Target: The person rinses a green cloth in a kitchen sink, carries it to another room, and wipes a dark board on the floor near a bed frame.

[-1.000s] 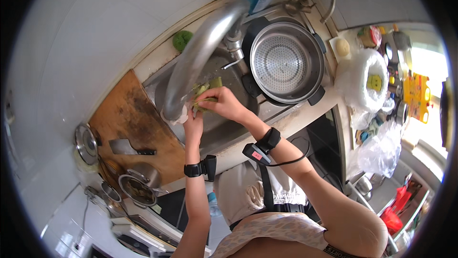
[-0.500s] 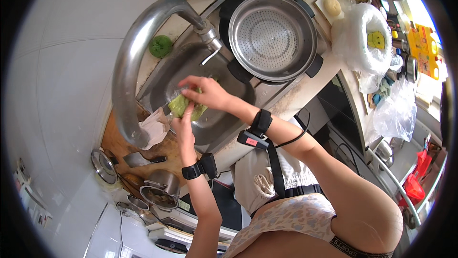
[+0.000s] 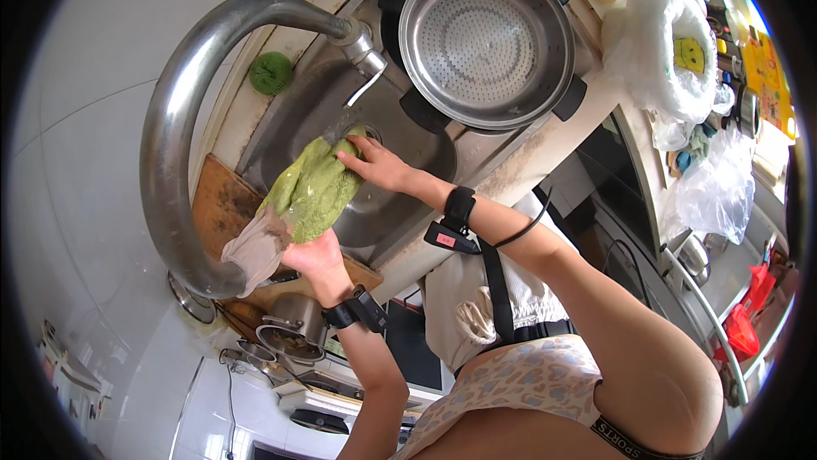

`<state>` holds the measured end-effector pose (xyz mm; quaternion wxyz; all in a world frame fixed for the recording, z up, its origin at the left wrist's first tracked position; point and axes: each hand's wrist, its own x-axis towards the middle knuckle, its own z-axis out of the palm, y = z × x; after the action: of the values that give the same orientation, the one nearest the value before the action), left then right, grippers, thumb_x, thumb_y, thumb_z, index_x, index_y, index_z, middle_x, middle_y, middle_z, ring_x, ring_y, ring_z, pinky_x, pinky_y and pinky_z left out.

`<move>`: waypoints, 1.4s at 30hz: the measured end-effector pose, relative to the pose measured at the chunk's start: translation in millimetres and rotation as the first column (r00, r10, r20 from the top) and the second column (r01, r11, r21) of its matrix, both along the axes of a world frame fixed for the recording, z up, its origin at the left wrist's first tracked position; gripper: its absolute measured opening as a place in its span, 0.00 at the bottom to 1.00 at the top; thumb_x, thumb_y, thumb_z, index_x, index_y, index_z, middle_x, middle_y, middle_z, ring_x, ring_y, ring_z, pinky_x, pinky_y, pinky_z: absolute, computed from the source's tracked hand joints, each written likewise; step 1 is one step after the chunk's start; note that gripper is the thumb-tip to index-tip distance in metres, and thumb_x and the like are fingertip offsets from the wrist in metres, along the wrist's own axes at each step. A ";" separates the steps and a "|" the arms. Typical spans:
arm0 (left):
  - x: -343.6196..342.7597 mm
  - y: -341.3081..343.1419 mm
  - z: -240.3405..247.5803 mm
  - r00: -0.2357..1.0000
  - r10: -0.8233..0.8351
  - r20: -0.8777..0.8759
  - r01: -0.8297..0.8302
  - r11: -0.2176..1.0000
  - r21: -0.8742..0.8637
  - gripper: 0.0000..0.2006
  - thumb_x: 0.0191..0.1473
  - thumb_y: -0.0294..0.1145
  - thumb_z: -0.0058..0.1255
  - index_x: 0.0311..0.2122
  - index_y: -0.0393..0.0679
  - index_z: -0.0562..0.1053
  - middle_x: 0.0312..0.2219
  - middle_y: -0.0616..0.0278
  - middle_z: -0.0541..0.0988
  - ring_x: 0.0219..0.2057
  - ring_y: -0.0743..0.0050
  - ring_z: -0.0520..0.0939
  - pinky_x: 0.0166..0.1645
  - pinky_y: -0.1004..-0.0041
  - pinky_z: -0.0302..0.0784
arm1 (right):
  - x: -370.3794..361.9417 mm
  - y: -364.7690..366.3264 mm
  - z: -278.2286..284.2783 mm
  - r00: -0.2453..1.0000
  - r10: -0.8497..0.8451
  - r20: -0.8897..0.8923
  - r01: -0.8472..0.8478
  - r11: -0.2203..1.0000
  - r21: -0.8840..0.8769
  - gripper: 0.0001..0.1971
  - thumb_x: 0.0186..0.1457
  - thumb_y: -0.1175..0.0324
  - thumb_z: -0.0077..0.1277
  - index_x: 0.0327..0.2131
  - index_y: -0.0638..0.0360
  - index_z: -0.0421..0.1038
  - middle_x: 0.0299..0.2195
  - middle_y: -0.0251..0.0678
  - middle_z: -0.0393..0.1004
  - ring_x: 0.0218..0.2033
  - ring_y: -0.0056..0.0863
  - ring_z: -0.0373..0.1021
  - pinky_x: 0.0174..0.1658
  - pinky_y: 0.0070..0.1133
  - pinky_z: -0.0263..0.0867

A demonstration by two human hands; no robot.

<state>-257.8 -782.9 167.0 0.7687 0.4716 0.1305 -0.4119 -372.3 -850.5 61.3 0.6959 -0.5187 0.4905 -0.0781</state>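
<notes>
A wet green cloth [image 3: 317, 189] is spread over the sink [image 3: 408, 149], below the tap's spout. My left hand [image 3: 315, 257] is palm up under the cloth's near end and holds it; its fingers are hidden by the fabric. At the cloth's right edge my right hand [image 3: 379, 165] grips it, with the fingertips on the fabric. The curved metal tap [image 3: 183, 94] arches in from the left. A pale cloth or bag [image 3: 255, 249] hangs at the tap's base, against the green cloth's lower left end.
A large steamer pot [image 3: 485, 43] with a perforated bottom stands beside the sink. A green scrubber [image 3: 271, 74] sits on the sink's ledge. Left of the sink are a wooden board [image 3: 219, 205] and a metal pot [image 3: 294, 324]. A roll of plastic bags [image 3: 664, 51] is at right.
The green cloth was bunched small between both hands; now it is opened out wide. My left hand has turned palm up beneath it, and my right hand has shifted to its right edge.
</notes>
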 end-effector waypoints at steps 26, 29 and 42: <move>9.1 4.6 -34.9 0.323 -0.918 0.228 0.612 0.387 0.690 0.28 0.40 0.24 0.53 0.49 0.36 0.58 0.45 0.58 0.64 0.46 0.72 0.64 0.48 0.74 0.60 | 23.8 -33.5 36.9 0.916 0.324 0.237 -0.271 0.934 -0.231 0.27 0.36 0.54 0.56 0.36 0.69 0.68 0.24 0.50 0.70 0.27 0.39 0.69 0.31 0.25 0.63; 15.5 5.8 -44.5 0.395 -0.905 0.157 0.695 0.406 0.594 0.20 0.40 0.23 0.53 0.42 0.34 0.64 0.39 0.60 0.70 0.39 0.78 0.69 0.45 0.77 0.61 | 19.1 -43.7 37.3 0.905 0.354 0.237 -0.311 0.929 -0.201 0.28 0.35 0.53 0.56 0.35 0.68 0.68 0.23 0.49 0.70 0.26 0.37 0.69 0.30 0.24 0.63; -5.4 -4.1 -17.8 0.776 -0.609 0.165 0.400 0.676 0.619 0.25 0.48 0.41 0.50 0.44 0.33 0.59 0.45 0.53 0.64 0.46 0.70 0.66 0.49 0.71 0.59 | 5.9 -48.5 6.8 0.969 0.242 -0.052 -0.245 0.967 -0.064 0.25 0.50 0.44 0.35 0.40 0.55 0.65 0.32 0.44 0.71 0.37 0.39 0.67 0.41 0.29 0.61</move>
<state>-263.2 -787.0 149.1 0.4620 0.7559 -0.0370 -0.4624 -366.4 -899.0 68.1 0.6708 -0.6006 0.4350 0.0023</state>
